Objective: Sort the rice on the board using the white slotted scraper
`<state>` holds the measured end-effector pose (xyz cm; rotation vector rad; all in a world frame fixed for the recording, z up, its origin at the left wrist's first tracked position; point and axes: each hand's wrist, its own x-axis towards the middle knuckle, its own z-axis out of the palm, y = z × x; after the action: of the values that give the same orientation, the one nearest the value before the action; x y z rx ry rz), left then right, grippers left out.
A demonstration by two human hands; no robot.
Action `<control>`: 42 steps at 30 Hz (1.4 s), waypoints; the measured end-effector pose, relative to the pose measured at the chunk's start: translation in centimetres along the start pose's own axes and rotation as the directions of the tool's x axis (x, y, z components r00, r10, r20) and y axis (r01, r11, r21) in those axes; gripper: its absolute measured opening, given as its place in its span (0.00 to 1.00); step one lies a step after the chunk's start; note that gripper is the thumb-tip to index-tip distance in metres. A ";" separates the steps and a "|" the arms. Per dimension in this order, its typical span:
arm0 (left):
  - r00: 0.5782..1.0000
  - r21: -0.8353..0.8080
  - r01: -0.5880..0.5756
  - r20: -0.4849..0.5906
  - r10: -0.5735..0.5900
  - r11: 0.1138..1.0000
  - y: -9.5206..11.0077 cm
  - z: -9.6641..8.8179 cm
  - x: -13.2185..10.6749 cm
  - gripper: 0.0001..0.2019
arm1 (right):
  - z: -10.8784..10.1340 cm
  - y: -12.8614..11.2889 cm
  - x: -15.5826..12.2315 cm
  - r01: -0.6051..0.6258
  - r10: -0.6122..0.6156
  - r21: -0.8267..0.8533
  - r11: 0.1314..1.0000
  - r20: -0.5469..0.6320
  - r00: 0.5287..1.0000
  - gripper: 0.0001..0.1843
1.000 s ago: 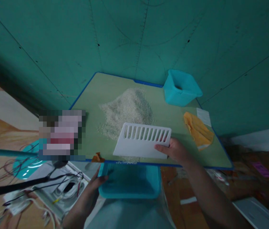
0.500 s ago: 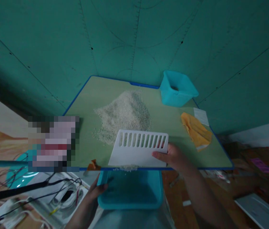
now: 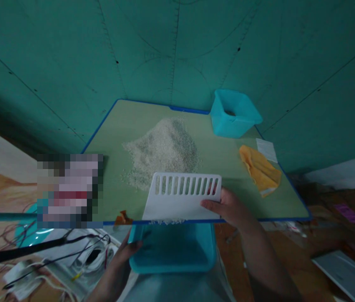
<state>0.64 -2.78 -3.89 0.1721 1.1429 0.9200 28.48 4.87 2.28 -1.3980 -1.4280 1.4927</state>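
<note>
My right hand (image 3: 228, 205) grips the right end of a white slotted plastic scraper (image 3: 180, 203), thumb on the near face. The scraper stands tilted at the table's front edge, with a thin line of white grains (image 3: 168, 221) along its lower edge. Behind it a heap of rice-like white grains (image 3: 166, 144) spreads over the green tabletop (image 3: 218, 155). Below the edge, my left hand (image 3: 125, 251) holds a teal plastic tub (image 3: 173, 267) by its left side, thumb over the rim. The tub's inside is in shadow, so any grains in it cannot be made out.
A turquoise bin (image 3: 232, 123) with something dark inside stands at the back right. Near it lie an orange cloth (image 3: 261, 170) and a white sheet (image 3: 266, 150). An orange-brown scrap (image 3: 123, 217) sits at the front edge. Cables (image 3: 98, 251) clutter the lower left.
The line of grains at the table edge has thinned, and the grains hanging over it are fewer. Both hands keep their holds; the scraper has barely moved.
</note>
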 end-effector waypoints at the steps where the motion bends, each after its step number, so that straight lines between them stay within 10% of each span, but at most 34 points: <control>1: 1.000 -0.005 0.003 -0.005 -0.003 1.000 0.0 0.0 0.0 0.28 | 0.0 0.0 0.0 0.005 -0.005 0.001 1.000 0.002 1.000 0.18; 27: 0.999 0.005 0.029 -0.041 -0.029 1.000 0.4 0.6 -0.6 0.21 | -0.1 0.0 -0.4 -0.030 0.030 0.057 0.998 0.002 1.000 0.17; 35: 0.999 0.006 0.014 -0.038 -0.014 1.000 0.2 0.2 -0.3 0.26 | -0.4 1.5 0.1 0.100 0.016 0.257 0.961 -0.413 0.911 0.24; 42: 0.987 0.044 -0.039 -0.152 0.046 0.998 -0.4 -1.0 0.4 0.33 | -1.8 1.8 0.7 0.156 -0.038 0.225 0.962 -0.455 0.889 0.23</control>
<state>0.03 -3.06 -4.83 0.1621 1.3048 0.9604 30.38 5.61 0.62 -1.3712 -0.9647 1.1431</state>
